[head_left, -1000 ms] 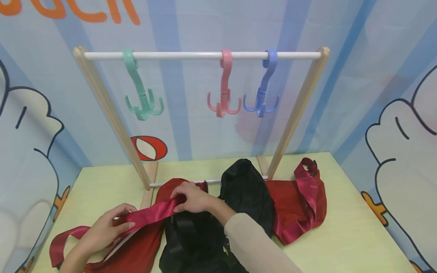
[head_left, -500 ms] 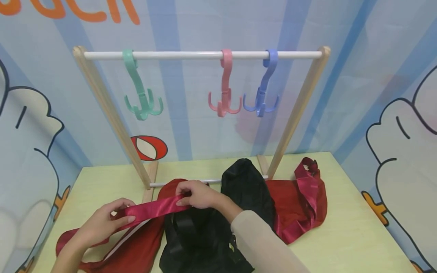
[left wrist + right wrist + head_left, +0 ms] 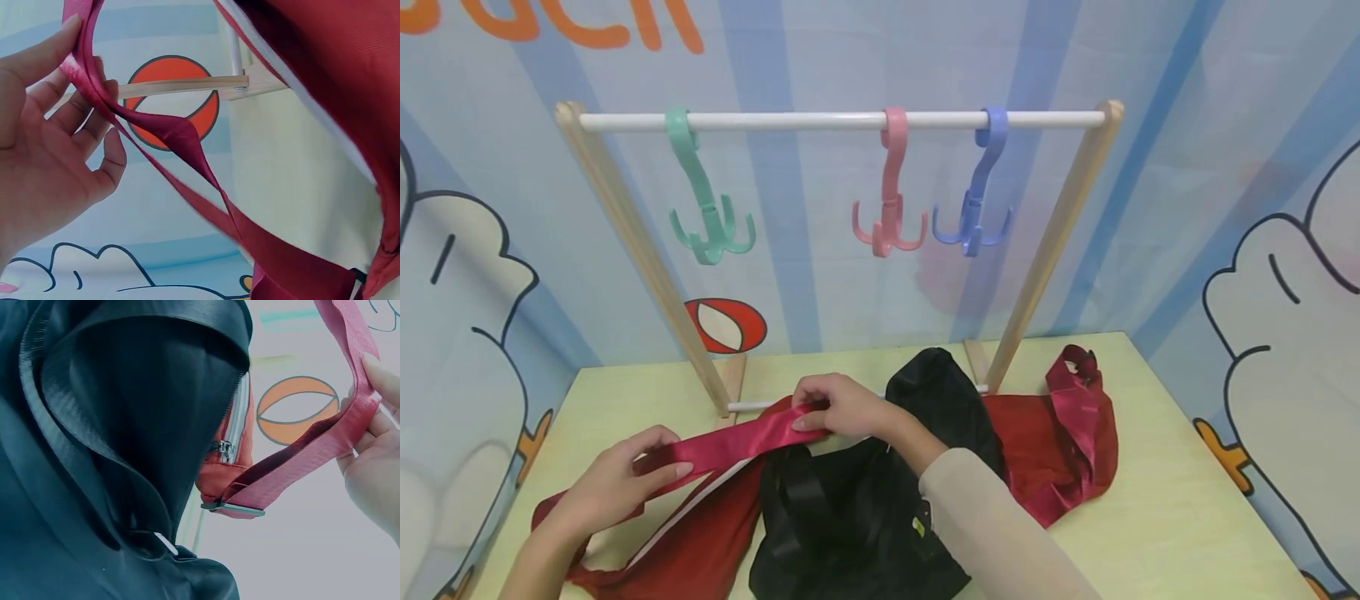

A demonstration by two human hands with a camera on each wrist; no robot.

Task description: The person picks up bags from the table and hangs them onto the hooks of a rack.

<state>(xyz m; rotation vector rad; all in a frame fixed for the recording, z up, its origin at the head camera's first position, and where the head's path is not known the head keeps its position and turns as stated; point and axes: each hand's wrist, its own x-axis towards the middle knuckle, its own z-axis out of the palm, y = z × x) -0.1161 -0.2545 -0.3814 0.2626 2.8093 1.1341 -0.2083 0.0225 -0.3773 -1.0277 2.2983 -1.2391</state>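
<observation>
A red bag point(image 3: 703, 542) with a white zipper lies at the left front of the table. Its shiny crimson strap point(image 3: 730, 446) is stretched between both hands. My left hand point(image 3: 610, 482) pinches the strap at its left part, thumb in front. Farther right and higher, my right hand point(image 3: 844, 406) pinches the strap between thumb and fingers. In the left wrist view the strap point(image 3: 178, 134) runs twisted down from the fingers to the bag. The right wrist view has a dark buckle point(image 3: 234, 509) where strap and bag meet. Below my right hand lies a black bag point(image 3: 835, 533).
Another red bag point(image 3: 1037, 425) with a crimson strap lies at the right, partly behind the black one. Behind stands a wooden rack with a white rod point(image 3: 790, 122), carrying a green hook point(image 3: 706, 196), a pink hook point(image 3: 891, 187) and a blue hook point(image 3: 977, 187).
My right hand has moved up and to the right with its end of the strap. My left hand has risen slightly. The strap is lifted higher, uncovering more of the black bag.
</observation>
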